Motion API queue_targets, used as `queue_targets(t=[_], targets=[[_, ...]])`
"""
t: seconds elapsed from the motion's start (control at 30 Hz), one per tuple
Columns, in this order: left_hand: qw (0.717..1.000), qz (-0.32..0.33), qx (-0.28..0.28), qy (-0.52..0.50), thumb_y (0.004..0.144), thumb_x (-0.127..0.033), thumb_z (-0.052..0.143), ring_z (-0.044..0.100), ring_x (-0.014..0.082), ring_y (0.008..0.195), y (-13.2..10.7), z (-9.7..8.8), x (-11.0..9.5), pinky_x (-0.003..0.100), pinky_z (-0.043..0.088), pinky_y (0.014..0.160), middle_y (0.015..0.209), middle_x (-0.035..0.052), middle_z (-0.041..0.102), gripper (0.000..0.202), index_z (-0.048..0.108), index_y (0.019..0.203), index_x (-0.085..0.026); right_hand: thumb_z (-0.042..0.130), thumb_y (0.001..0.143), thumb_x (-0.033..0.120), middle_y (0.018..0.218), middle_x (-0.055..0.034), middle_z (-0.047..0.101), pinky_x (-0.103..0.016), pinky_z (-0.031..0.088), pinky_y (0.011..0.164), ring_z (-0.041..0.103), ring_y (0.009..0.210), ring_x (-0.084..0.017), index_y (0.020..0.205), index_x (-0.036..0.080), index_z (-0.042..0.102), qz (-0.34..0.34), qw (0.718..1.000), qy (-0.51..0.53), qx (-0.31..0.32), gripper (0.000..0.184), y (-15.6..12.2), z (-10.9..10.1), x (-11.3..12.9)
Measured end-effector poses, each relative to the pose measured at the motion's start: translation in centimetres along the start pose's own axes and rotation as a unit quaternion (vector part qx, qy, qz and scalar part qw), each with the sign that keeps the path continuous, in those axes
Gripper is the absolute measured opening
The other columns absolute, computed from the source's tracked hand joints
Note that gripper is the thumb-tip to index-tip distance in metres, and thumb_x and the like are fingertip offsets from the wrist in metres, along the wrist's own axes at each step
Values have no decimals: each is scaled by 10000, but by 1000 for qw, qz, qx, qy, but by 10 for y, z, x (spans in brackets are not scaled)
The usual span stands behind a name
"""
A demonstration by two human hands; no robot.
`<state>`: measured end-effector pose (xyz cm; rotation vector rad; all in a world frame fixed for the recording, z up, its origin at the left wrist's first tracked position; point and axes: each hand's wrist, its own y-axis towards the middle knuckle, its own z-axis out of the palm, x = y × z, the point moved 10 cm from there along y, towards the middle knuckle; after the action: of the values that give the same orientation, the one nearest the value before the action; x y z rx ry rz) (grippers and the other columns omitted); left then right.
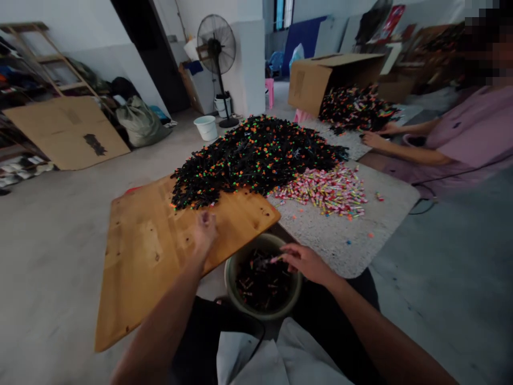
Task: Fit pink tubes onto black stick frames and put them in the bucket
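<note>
Above the bucket (263,316), set close probably for easy reach, the right hand (306,262) pinches a stick (276,260); the left hand (205,231) is half-curled, any hold unclear.

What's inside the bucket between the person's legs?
Inside the bucket lie many dark pieces, with small pale and pinkish bits among them. The right hand covers a little of the far right edge; the top pieces hide the bottom and anything deeper.

dim | bright window (287,13) bkgd | L fingers (207,220) blurry | edges stretched
</note>
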<state>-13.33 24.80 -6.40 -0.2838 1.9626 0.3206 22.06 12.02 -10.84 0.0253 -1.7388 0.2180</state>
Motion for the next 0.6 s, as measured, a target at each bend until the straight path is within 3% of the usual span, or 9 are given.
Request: queue_targets(t=[0.07,0.17,0.23,0.3,0.4,0.53,0.6], targets=[[980,82,-1,184,901,-389,615,463,343,1435,42,-5,-8,506,388,1187,1466,191,566,550,564,1397,-158,626,944,419,764,-5,743,-304,535,661,685,646,-182,1003,200,770,-25,995,-95,-33,268,14,-25,4],[929,155,36,335,901,-341,589,373,400,1499,88,4,-5,569,324,1220,1595,226,442,664,482,1521,-131,511,1006,359,824,-38,760,-302,523,753,705,784,-205,1003,185,767,-7,950,-245,-196,309,43,-96,20],[905,165,66,385,922,-336,546,404,423,1470,103,12,5,569,325,1214,1587,251,446,676,468,1543,-80,467,1027,295,1015,-89,782,-293,511,846,715,945,-214,1098,163,759,55,887,-376,-262,328,63,-141,28],[888,181,85,414,944,-320,489,466,410,1413,105,18,12,545,348,1194,1545,245,498,641,490,1534,-71,491,1023,274,1132,-143,764,-303,492,921,695,1067,-244,1133,138,756,83,863,-415,-275,317,83,-167,33],[873,215,87,429,988,-347,421,532,378,1310,85,24,8,518,393,1140,1433,193,600,529,606,1441,-147,531,1026,298,1293,-218,690,-351,474,987,650,1187,-296,1275,101,700,100,851,-441,-266,359,106,-178,33],[864,241,127,424,1022,-376,391,555,373,1224,40,36,-2,522,404,1103,1314,186,655,442,719,1223,-157,541,1037,329,1399,-297,578,-409,492,987,636,1215,-347,1433,54,567,121,807,-532,-225,483,121,-162,27],[880,238,143,386,1011,-353,436,574,359,1196,21,39,-6,514,396,1113,1214,188,689,370,728,1122,-154,560,1029,323,1389,-299,571,-421,509,969,649,1197,-359,1423,60,572,125,794,-561,-197,474,125,-152,24]])
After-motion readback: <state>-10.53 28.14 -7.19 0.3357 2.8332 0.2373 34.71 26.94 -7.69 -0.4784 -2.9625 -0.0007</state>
